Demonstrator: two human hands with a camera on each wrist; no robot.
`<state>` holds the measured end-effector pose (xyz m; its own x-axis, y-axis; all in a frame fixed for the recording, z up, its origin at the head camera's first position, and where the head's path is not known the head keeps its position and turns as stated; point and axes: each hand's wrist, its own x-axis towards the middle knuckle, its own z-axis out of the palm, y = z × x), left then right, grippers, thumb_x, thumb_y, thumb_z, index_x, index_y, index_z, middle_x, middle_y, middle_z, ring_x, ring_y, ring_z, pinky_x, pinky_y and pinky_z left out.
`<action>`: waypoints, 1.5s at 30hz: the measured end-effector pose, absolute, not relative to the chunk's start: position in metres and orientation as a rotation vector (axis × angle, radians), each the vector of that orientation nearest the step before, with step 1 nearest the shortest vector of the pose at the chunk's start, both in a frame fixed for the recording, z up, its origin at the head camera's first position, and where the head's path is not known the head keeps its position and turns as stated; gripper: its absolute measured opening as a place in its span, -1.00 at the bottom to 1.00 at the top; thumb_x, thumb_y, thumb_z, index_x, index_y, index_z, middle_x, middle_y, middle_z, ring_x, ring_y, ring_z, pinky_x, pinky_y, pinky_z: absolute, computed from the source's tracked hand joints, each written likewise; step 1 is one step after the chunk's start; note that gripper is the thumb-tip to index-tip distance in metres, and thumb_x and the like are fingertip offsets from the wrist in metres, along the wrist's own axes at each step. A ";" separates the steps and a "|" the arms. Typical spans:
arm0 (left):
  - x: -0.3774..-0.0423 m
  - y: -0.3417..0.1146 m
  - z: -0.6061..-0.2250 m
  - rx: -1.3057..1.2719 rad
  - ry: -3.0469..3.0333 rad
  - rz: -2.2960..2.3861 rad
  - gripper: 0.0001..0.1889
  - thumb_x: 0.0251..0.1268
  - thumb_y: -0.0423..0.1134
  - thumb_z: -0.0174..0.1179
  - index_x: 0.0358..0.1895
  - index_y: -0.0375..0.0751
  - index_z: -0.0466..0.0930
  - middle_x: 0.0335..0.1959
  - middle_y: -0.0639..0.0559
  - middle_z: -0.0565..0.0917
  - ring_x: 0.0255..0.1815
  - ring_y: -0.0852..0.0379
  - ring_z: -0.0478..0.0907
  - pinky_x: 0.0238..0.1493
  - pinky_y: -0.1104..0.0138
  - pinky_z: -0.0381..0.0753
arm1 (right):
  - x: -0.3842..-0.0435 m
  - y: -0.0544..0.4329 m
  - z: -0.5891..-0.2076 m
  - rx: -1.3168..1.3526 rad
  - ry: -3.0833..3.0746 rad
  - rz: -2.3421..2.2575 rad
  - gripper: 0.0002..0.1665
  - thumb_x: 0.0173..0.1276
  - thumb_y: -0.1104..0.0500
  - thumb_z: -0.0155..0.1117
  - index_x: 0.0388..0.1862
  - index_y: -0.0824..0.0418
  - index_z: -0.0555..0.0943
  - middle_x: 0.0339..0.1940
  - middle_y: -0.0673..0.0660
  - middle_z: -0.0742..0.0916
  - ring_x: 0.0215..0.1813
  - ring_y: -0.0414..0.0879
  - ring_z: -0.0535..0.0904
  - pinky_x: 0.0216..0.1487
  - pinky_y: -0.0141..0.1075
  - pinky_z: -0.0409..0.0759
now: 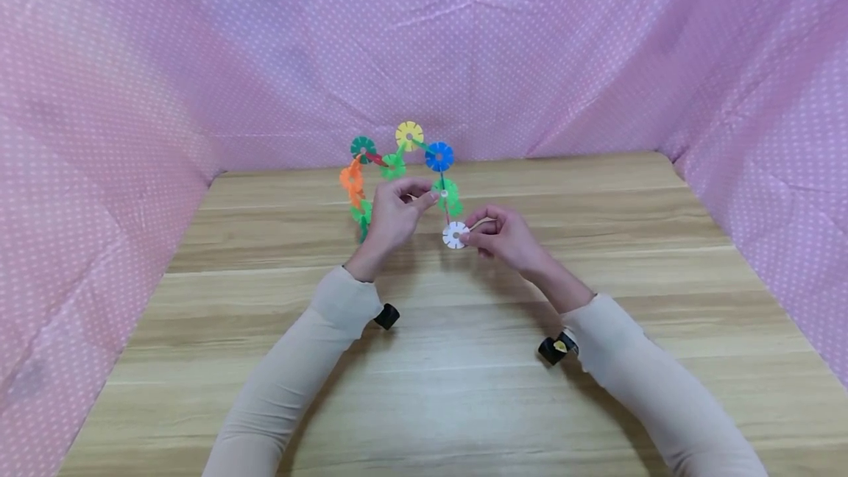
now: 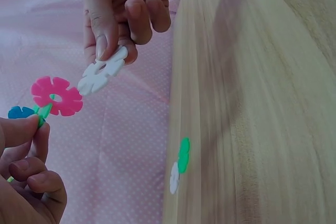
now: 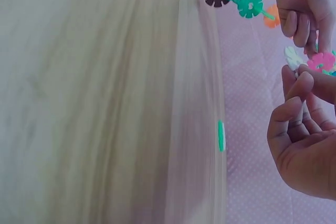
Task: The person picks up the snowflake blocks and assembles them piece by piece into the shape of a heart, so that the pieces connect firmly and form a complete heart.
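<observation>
A chain of notched, flower-shaped plastic discs hangs from my left hand (image 1: 396, 213), whose thumb and finger pinch it by a green disc (image 2: 45, 112). Beside that pinch sit a blue disc (image 2: 21, 112) and a pink disc (image 2: 56, 97). My right hand (image 1: 506, 240) pinches a white disc (image 1: 454, 235) between thumb and fingers. The white disc's edge meets the pink disc's rim; whether their slots interlock I cannot tell. Further along the chain are a yellow disc (image 1: 409, 135), a dark green disc (image 1: 363, 147) and orange discs (image 1: 352, 179).
A loose green disc (image 2: 184, 155) and a loose white disc (image 2: 174, 178) lie on the wooden table (image 1: 437, 389), near its far edge. Pink dotted cloth (image 1: 464, 57) hangs behind and at both sides. Each wrist wears a small black camera (image 1: 387, 316).
</observation>
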<state>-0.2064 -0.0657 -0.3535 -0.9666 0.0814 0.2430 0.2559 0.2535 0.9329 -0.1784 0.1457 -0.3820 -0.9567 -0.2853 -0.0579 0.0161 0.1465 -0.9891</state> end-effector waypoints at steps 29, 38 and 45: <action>-0.204 -0.064 -0.352 -0.345 -2.398 -1.832 -0.84 0.32 -0.27 0.37 -0.13 -0.27 0.76 -0.32 -0.02 0.71 -0.31 0.10 0.55 -0.36 0.33 0.48 | -0.169 0.130 -0.375 -0.255 2.248 -2.023 -0.81 0.34 0.44 0.34 -0.11 0.46 0.55 -0.34 0.24 0.73 -0.43 -0.13 0.62 -0.35 -0.34 0.67; -0.203 -0.063 -0.348 -0.378 -2.415 -1.788 -0.86 0.35 -0.34 0.32 -0.13 -0.33 0.76 -0.38 -0.04 0.67 -0.46 0.13 0.42 -0.56 0.40 0.35 | -0.169 0.124 -0.374 -0.184 2.211 -2.083 -0.85 0.38 0.46 0.28 -0.10 0.47 0.55 -0.36 0.15 0.72 -0.41 -0.17 0.63 -0.27 -0.34 0.68; -0.203 -0.065 -0.346 -0.378 -2.485 -1.714 -0.83 0.35 -0.32 0.32 -0.09 -0.32 0.76 -0.41 0.01 0.65 -0.48 0.14 0.38 -0.57 0.40 0.31 | -0.171 0.119 -0.373 -0.167 2.204 -2.084 -0.86 0.38 0.45 0.27 -0.11 0.46 0.55 -0.36 0.15 0.70 -0.40 -0.16 0.63 -0.23 -0.31 0.69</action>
<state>-0.2035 -0.0651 -0.3460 -0.9642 0.1470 0.2205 0.2584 0.3361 0.9057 -0.1713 0.1195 -0.3725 -0.9886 -0.1505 0.0003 -0.0088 0.0553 -0.9984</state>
